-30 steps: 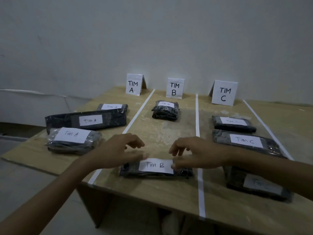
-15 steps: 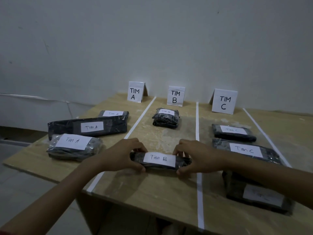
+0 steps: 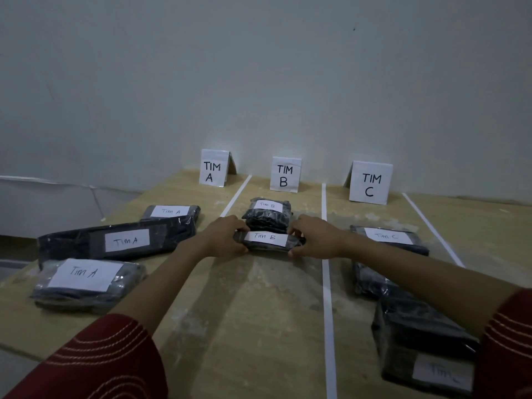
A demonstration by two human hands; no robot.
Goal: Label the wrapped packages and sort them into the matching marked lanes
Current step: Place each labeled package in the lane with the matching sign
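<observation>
Dark plastic-wrapped pkg w/ white "Tim B" label [image 3: 269,241]: in mid lane, just in front of crinkly black "Tim B" bundle [image 3: 267,217]; resting or lifted, can't tell. Your left hand [image 3: 223,237] + right hand [image 3: 315,240]: grip clamped on pkg ends. Set it flat on tan wooden counter [image 3: 259,312], label up, square btwn white tape lines [image 3: 326,283]; don't shove bundle.

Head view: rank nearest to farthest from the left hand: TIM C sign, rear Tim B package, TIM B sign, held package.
1. Held package: gripped by the left hand, centre.
2. Rear Tim B package: just behind it.
3. TIM B sign: farther back, centre.
4. TIM C sign: back right.
</observation>
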